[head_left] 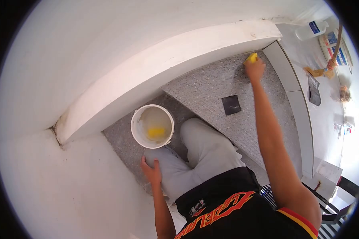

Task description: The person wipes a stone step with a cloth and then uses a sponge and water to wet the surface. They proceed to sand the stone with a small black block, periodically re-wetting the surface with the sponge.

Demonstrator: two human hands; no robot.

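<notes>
My right hand (pixel 255 70) is stretched out to the far end of the speckled grey step (pixel 203 81), its fingers closed round a yellow sponge (pixel 251 58). The sponge presses on the step's surface, near the corner by the white wall ledge. My left hand (pixel 150 171) rests against my bent knee, thumb and fingers apart, holding nothing. Just beyond that knee stands a white bucket (pixel 135 129) of cloudy water. A second yellow sponge (pixel 156 132) lies in the bucket.
A dark square sheet (pixel 231 104) lies on the step. Pale tiles (pixel 283 65) edge its right side. Past them are a clear jug (pixel 310 30), a labelled pail (pixel 336 49), a wooden-handled brush (pixel 321 72) and a dark strip (pixel 314 91). A white ledge (pixel 167 51) runs along the wall.
</notes>
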